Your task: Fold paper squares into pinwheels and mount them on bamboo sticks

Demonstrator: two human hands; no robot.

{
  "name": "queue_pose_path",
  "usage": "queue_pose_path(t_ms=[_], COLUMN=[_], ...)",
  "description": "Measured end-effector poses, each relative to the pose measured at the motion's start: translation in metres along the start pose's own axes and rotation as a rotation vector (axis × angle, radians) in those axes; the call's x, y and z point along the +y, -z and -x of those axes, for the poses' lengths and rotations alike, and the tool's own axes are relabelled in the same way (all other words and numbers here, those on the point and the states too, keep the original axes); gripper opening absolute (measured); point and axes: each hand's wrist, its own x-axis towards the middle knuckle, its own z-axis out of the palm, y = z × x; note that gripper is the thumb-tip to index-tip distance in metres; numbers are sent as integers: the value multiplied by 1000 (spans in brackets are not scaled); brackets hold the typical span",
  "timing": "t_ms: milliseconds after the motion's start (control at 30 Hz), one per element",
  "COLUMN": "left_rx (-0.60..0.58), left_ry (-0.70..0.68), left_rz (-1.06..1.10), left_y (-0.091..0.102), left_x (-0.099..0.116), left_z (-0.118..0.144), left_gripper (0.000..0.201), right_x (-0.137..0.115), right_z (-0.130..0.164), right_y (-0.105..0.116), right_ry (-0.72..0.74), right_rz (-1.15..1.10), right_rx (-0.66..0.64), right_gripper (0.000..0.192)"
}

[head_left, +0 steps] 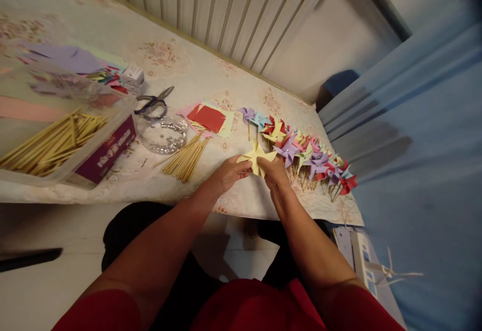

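A yellow paper pinwheel (pixel 257 156) is held over the table's front edge between both hands. My left hand (pixel 230 172) pinches its left side, and my right hand (pixel 274 170) grips its right side with fingers on the folded points. Just beyond my right hand lies a row of several finished pinwheels (pixel 301 150) in purple, blue, red, yellow and green, on sticks. A bundle of loose wooden sticks (pixel 185 160) lies to the left of my left hand.
A stack of red and pastel paper squares (pixel 208 118), a round clear dish of small pins (pixel 162 134) and scissors (pixel 153 102) lie further back. A clear plastic box of sticks (pixel 56 142) stands at the left. A radiator (pixel 226 9) lines the wall; blue fabric (pixel 422 160) hangs right.
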Motion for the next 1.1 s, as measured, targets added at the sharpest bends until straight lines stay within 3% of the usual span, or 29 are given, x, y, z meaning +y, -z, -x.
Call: queue_pose_path(t_ms=[133, 333, 700, 933, 1100], left_rx=[63, 149, 205, 176, 185], left_ry=[-25, -92, -154, -170, -168], left_rz=[149, 204, 91, 62, 68], left_y=[-5, -8, -8, -8, -9], left_x=[-5, -8, -10, -9, -5], left_z=[-1, -5, -11, -9, -10], left_gripper=[34, 22, 14, 14, 14], right_x=[4, 12, 10, 14, 14], right_z=[4, 12, 24, 25, 29], right_y=[-15, -30, -43, -40, -16], right_ry=[-18, -40, -41, -59, 4], right_rz=[-130, -211, -167, -214, -115], right_rx=[-9, 35, 19, 3, 34], right_gripper=[31, 31, 28, 29, 31])
